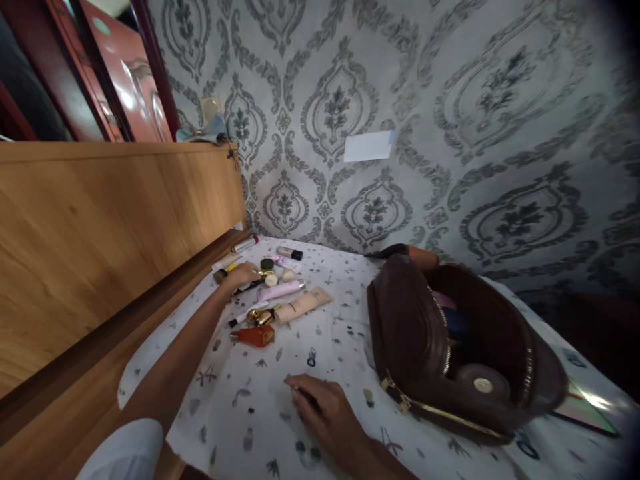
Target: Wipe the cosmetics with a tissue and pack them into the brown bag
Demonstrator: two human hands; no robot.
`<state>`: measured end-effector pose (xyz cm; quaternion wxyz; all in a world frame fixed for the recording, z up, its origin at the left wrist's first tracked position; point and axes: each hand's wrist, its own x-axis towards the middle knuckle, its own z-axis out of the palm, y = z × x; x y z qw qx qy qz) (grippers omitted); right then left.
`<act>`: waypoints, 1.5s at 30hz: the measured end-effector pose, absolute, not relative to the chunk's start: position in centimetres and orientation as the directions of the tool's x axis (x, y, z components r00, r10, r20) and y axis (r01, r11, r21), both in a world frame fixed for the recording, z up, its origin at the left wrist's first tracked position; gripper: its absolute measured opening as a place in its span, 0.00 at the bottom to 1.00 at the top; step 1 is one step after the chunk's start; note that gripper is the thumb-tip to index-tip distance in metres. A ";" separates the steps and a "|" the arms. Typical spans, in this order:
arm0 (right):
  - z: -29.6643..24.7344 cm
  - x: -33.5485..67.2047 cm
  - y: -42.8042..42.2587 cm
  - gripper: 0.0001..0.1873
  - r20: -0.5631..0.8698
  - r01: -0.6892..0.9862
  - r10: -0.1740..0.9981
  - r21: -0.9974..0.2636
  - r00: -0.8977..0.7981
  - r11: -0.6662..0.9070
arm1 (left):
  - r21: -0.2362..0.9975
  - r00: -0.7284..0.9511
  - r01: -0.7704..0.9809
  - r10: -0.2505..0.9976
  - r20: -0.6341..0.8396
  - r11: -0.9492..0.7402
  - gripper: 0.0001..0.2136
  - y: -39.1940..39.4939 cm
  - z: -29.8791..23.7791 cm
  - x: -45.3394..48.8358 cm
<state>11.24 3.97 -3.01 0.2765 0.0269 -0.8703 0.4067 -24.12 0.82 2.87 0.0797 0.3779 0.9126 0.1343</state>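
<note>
From my remote view: left hand [244, 275] down among small cosmetics on patterned white cloth [345, 333], just beside jar with dark green lid [267, 265]. Cannot tell whether left grip has hold of anything. Right hand [323, 410] grip released, fingers loosely curled near cloth, nothing seen in it. I see pink tube [281, 289] and beige tube [303, 305] lying right of left hand, orange-red bottle [255, 336] below them. Brown bag [407, 333] at right, zip open.
</note>
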 end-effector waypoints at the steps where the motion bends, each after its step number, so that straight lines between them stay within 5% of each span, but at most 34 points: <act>1: -3.1 11.2 4.0 0.13 0.501 -0.266 0.180 -0.691 -0.846 0.672 | 0.297 -0.692 0.673 0.719 -0.074 0.678 0.15 0.9 2.9 -24.3; 8: -3.0 11.1 3.8 0.13 0.480 -0.247 0.213 -0.723 -0.851 0.645 | 0.217 -0.712 0.676 0.700 -0.053 0.704 0.15 0.8 3.7 -22.8; 12: -3.2 11.1 3.9 0.14 0.342 -0.179 0.299 -0.869 -0.891 0.461 | 0.217 -0.736 0.670 0.674 0.068 0.710 0.15 -0.8 5.6 -21.0; 16: -3.0 10.7 4.4 0.16 0.231 -0.161 0.417 -0.967 -0.879 0.197 | 0.278 -0.676 0.732 0.713 0.186 0.622 0.17 -2.2 6.7 -17.1; 23: -0.8 9.9 6.2 0.27 0.163 -0.283 0.640 -0.955 -0.751 -0.089 | 0.504 -0.428 0.818 0.879 0.211 0.277 0.19 -2.6 2.9 -6.0; 27: -0.7 11.2 6.6 0.22 0.203 -0.297 0.709 -0.955 -0.675 -0.010 | 0.632 -0.322 0.767 0.919 0.227 0.112 0.18 -2.3 1.6 -3.4; 31: -0.8 13.6 6.5 0.18 0.260 -0.286 0.719 -0.954 -0.644 0.088 | 0.726 -0.255 0.679 0.963 0.093 0.109 0.19 -2.0 2.1 -4.2; 38: -0.8 15.6 6.2 0.11 0.387 -0.203 0.727 -0.921 -0.567 0.332 | 0.805 -0.527 0.571 0.824 0.208 0.162 0.22 -0.9 1.9 -3.0; 45: -1.6 15.9 5.8 0.11 0.398 -0.213 0.673 -0.915 -0.623 0.343 | 0.864 -0.464 0.489 0.875 0.139 0.122 0.25 -0.2 -1.5 1.7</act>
